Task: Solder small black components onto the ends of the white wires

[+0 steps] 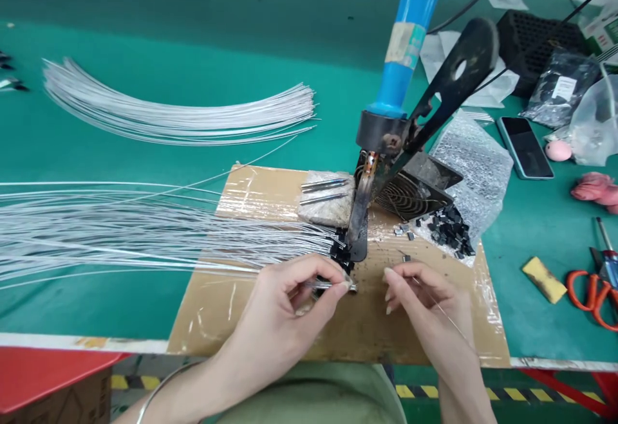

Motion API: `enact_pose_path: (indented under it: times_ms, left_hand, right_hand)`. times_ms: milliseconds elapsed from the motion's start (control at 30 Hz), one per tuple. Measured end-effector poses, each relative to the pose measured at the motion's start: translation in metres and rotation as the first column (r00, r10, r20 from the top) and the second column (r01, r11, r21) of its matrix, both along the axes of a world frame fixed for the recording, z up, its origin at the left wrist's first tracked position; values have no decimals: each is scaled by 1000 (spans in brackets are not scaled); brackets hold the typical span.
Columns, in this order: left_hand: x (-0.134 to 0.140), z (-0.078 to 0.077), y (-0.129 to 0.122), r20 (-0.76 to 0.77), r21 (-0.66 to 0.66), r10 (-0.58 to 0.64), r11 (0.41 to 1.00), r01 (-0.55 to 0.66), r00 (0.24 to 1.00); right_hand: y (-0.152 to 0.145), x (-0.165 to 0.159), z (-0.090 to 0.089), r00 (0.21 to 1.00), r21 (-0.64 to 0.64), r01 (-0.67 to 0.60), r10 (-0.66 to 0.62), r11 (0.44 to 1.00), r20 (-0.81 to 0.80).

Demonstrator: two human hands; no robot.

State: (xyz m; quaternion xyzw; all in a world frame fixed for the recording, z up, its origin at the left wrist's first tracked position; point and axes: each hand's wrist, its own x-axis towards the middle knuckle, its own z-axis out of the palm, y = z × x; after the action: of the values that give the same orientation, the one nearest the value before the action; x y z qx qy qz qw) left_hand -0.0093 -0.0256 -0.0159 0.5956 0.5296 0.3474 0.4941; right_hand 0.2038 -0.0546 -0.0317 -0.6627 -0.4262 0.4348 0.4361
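Note:
My left hand [299,302] is closed in a pinch on a thin wire, and a small metallic piece [354,287] shows just past the fingertips. To the right, my right hand [427,298] has its fingers pressed together on a fine strand of solder wire [451,321] that trails over the palm. Above and between the hands, a soldering iron [400,57] with a blue handle hangs in a black holder, its tip [360,218] pointing down. Many white wires [261,237] lie at the left, their ends with black connectors [342,250] by the tip.
A cardboard sheet [217,321] covers the work spot. A fan [410,199] stands behind the iron. Black small parts [451,231] lie on bubble wrap [483,154]. A wire bundle [193,118], phone [525,147], yellow sponge [544,279] and orange-handled scissors [582,292] rest around.

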Motion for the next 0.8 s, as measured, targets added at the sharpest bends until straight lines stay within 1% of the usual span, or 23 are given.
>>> enact_pose_path:
  times_ms: [33, 100, 167, 200, 267, 333, 400, 467, 567, 633, 733, 800]
  left_hand:
    - [0, 1, 1, 7, -1, -15, 1000, 15, 1000]
    - [-2, 3, 3, 5, -23, -29, 999, 29, 1000]
    - [-4, 5, 5, -13, -64, -4, 998, 3, 1000]
    - [-6, 5, 7, -21, -90, 3, 996, -5, 1000]
    - [-8, 6, 10, -32, -142, 7, 990, -12, 999]
    - [-8, 5, 11, -31, -159, 19, 987, -24, 999]
    - [-8, 5, 12, -18, -161, 22, 987, -25, 1000]
    - [-8, 5, 13, -7, -167, 19, 986, -20, 1000]
    - [-8, 8, 14, -9, -193, 9, 981, -11, 1000]
    - [-7, 10, 14, -14, -198, 8, 980, -10, 1000]
    - [-7, 10, 15, -18, -202, 7, 979, -11, 1000]
    - [-7, 9, 14, 0, -212, 4, 977, -4, 1000]
  right_hand:
    - [1, -2, 0, 999, 19, 1, -1, 1000, 37]
    - [1, -6, -1, 983, 108, 24, -43, 994, 178]
    - [-2, -9, -3, 950, 205, -18, -48, 979, 310]
    - [-4, -11, -4, 939, 233, -73, -12, 970, 345]
    - [-9, -16, -6, 922, 244, -219, 119, 945, 369]
    - [-13, -23, -9, 889, 240, -354, 246, 904, 386]
    - [-16, -28, -14, 847, 238, -437, 308, 868, 433]
    - [-17, -30, -18, 812, 233, -483, 333, 844, 479]
    - [-18, -29, -23, 778, 225, -520, 348, 824, 522]
    - [-19, -26, -24, 769, 238, -522, 332, 819, 546]
    - [-22, -25, -24, 782, 251, -485, 287, 838, 552]
    - [-25, -26, -25, 823, 260, -420, 244, 870, 513]
